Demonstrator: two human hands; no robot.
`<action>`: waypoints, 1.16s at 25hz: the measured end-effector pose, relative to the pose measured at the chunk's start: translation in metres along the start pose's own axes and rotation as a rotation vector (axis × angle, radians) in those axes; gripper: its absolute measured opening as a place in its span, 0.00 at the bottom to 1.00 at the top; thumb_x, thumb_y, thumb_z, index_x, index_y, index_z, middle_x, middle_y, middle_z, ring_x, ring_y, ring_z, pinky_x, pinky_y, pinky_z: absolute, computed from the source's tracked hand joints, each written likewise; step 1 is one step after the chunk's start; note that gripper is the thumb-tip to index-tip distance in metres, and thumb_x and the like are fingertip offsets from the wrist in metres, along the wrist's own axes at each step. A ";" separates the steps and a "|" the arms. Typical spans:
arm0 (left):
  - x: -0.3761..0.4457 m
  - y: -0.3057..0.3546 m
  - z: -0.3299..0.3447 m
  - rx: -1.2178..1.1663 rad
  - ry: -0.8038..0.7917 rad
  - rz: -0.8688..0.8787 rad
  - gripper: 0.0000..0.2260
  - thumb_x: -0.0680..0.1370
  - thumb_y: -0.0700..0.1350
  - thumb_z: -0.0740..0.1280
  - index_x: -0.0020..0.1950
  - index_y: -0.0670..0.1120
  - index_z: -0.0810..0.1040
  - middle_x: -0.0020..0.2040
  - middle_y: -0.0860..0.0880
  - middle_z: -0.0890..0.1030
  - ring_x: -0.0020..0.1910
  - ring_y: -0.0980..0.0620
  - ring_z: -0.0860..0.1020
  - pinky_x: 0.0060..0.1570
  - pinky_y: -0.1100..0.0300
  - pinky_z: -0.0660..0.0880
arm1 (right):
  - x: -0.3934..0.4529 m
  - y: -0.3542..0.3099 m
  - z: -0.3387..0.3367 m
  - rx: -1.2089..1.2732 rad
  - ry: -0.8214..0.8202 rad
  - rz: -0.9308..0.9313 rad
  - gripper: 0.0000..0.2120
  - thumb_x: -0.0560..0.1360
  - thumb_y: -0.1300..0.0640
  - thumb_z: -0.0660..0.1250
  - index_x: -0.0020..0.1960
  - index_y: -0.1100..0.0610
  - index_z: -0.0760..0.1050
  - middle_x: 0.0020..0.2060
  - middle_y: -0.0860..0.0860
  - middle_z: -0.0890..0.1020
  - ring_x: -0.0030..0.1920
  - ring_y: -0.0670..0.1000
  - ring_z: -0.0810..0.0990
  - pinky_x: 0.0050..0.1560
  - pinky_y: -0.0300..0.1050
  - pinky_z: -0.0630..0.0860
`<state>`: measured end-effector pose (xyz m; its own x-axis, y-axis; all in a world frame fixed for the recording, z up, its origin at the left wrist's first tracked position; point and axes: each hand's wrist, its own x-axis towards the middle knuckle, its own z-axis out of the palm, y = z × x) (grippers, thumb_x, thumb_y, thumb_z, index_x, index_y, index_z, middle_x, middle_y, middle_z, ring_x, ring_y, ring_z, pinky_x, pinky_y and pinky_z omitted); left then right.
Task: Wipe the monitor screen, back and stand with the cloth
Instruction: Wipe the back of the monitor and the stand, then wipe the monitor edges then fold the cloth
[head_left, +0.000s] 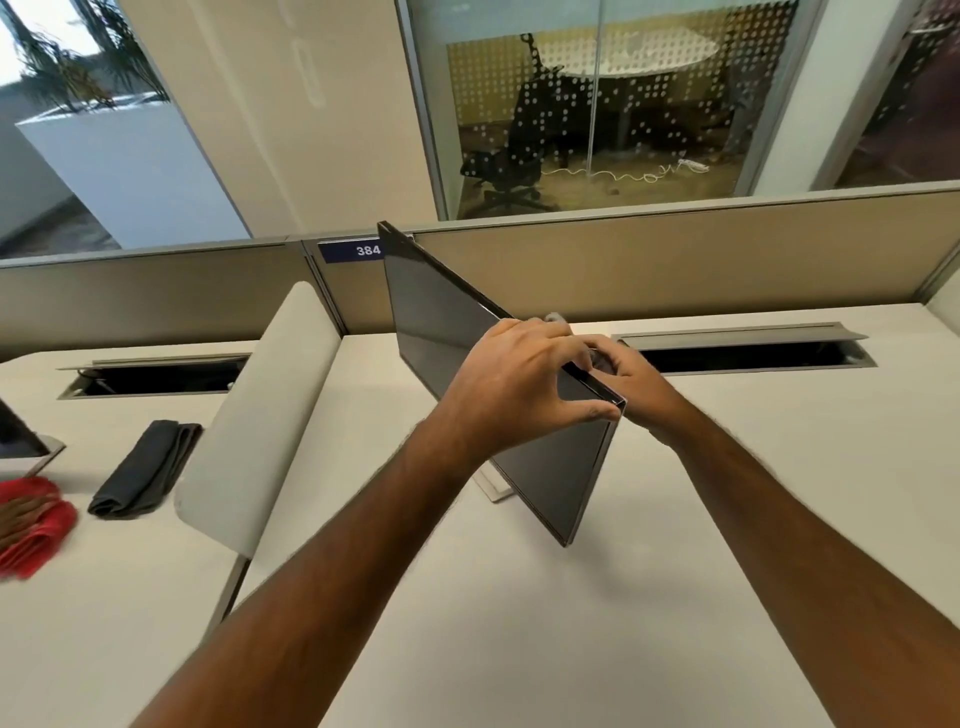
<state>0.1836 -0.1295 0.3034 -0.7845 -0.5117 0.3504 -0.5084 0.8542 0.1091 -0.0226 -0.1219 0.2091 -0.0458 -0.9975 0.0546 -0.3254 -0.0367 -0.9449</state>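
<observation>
Standing edge-on across the white desk (519, 623), the monitor (447, 332) is turned sideways.
Left hand (511, 384) pinches its near top corner; right hand (631, 382) sits behind, grip unclear, a bit of pale cloth (557, 318) peeking above.

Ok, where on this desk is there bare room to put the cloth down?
Bare desk lies right of the monitor, between the cable slot and the near edge. In front of the monitor it is bare too. Left of the divider it is crowded: folded dark cloth, red cloth.
</observation>
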 end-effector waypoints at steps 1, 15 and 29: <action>0.004 0.003 0.004 -0.004 0.016 -0.010 0.25 0.74 0.70 0.70 0.57 0.51 0.83 0.51 0.53 0.83 0.51 0.54 0.78 0.56 0.57 0.72 | -0.006 0.004 -0.007 -0.004 0.084 -0.010 0.18 0.80 0.61 0.68 0.68 0.50 0.75 0.59 0.49 0.82 0.60 0.49 0.82 0.54 0.39 0.80; 0.081 0.033 0.055 0.039 0.111 -0.143 0.26 0.74 0.74 0.65 0.47 0.51 0.74 0.44 0.53 0.74 0.43 0.53 0.71 0.46 0.56 0.72 | -0.074 0.046 -0.070 -0.379 0.682 -0.081 0.28 0.73 0.60 0.74 0.69 0.50 0.68 0.63 0.52 0.76 0.64 0.54 0.75 0.64 0.60 0.76; 0.153 0.036 0.078 0.083 0.126 -0.313 0.26 0.75 0.73 0.65 0.47 0.48 0.72 0.43 0.52 0.74 0.48 0.49 0.75 0.53 0.50 0.75 | -0.097 0.058 -0.053 -0.418 0.851 -0.043 0.26 0.75 0.54 0.75 0.67 0.57 0.69 0.62 0.56 0.77 0.60 0.56 0.76 0.63 0.59 0.77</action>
<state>0.0178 -0.1845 0.2878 -0.5382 -0.7278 0.4250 -0.7489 0.6443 0.1549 -0.0872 -0.0240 0.1658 -0.6451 -0.6105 0.4595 -0.6471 0.1168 -0.7534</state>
